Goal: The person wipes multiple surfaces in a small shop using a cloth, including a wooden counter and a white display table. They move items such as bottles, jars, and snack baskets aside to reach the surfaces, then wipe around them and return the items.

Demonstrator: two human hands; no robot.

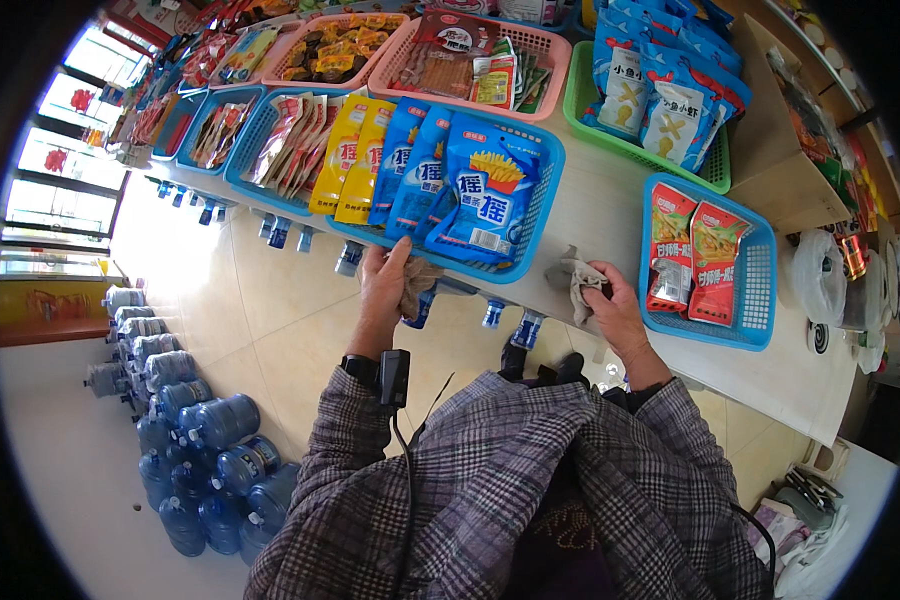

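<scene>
My left hand (382,285) is at the front edge of a blue plastic basket (546,202), its thumb by the rim. A crumpled brown-grey cloth (421,281) is bunched in that hand. The basket holds blue snack pouches with fries pictured on them (487,187) and yellow pouches (369,154). My right hand (613,301) grips a grey cloth (586,283) against the pale tabletop (596,202). Just right of it stands a smaller blue basket (754,304) with two red snack pouches (712,262).
Pink baskets (555,64) of packaged snacks stand behind, with a green basket (579,97) of blue-and-white pouches at the back right. Near the right edge are a cardboard box (784,165) and plastic-wrapped items (819,274). Large blue water bottles (225,424) cover the floor at left.
</scene>
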